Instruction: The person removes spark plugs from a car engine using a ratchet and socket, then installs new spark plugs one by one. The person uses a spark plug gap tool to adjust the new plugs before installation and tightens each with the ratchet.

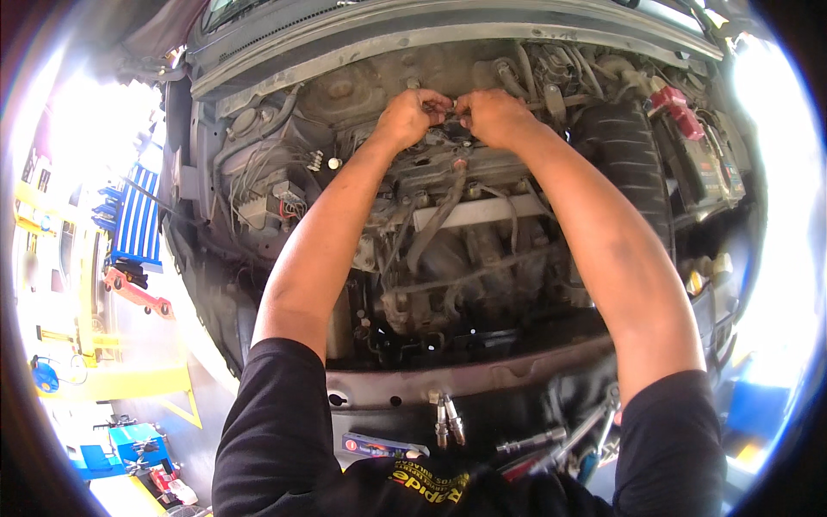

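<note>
Both arms reach far over the engine point(482, 177) in an open engine bay. My left hand point(413, 118) is closed, its fingertips pinched together above the back of the engine. Beside it, my right hand point(497, 117) is closed the same way, fingertips almost meeting those of the left. Whatever small part lies between the fingers is too small and too covered to name. Just below the hands sit dark engine parts and a hose point(444, 211) running toward the front. Two spark plugs point(449, 420) lie side by side at the front edge of the bay.
A battery point(708, 168) with a red terminal cover point(678, 112) stands at the right, beside a black ribbed duct point(622, 159). A socket extension point(532, 440) and other hand tools lie at the front right. A small box point(379, 446) lies front left. A red floor jack point(138, 293) stands beyond the car.
</note>
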A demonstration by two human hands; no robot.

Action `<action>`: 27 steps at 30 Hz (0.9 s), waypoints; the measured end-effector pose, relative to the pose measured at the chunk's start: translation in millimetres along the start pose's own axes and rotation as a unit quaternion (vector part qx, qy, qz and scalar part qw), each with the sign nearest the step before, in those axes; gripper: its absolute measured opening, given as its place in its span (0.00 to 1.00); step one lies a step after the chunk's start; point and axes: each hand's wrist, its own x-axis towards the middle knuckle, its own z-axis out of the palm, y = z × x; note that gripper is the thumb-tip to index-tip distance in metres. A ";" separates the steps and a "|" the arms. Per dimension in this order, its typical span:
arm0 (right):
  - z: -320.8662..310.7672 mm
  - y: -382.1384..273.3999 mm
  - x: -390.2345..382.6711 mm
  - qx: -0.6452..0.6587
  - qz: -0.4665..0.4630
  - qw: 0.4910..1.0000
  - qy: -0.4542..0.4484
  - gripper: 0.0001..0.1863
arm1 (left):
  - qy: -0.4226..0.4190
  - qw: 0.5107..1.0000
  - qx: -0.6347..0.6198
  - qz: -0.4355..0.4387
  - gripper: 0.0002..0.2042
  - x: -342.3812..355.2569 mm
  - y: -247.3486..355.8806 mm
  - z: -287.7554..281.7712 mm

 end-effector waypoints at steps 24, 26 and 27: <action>4.4 -7.8 4.7 -0.066 -0.020 0.998 0.007 0.15 | -0.004 0.997 0.056 0.043 0.11 -4.5 3.9 -7.3; 4.8 -13.2 2.8 -0.062 -0.026 0.998 0.011 0.14 | 0.002 0.998 0.046 0.036 0.11 -5.4 0.3 -7.1; 4.4 -11.1 -0.1 -0.054 -0.038 0.998 0.022 0.14 | 0.005 0.999 0.039 0.035 0.11 -4.9 -1.7 -6.2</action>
